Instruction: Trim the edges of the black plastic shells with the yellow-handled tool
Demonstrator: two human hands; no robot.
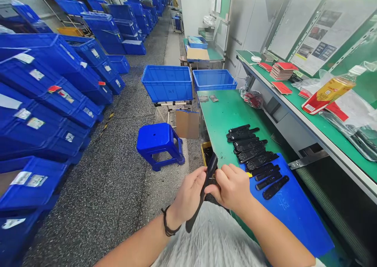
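Observation:
My left hand point(190, 194) is wrapped round a long black plastic part point(212, 165), which stands tilted in front of my body. Beside it my right hand point(231, 184) is closed, its fingers curled at the part's right side; what lies inside those fingers is hidden. A small yellow piece point(249, 174) shows just past the right knuckles. To the right, several similar black parts point(250, 153) lie in a row, partly on the green table point(224, 114) and partly on a blue sheet point(288, 208).
A blue stool point(154, 135) stands left of the table, with a blue bin point(167, 82) behind it. Stacked blue crates point(44, 86) fill the left side. The right shelf point(309, 114) holds a tilted bottle point(330, 92) and red-topped stacks point(282, 71). A yellow-edged bin point(204, 153) sits below the table edge.

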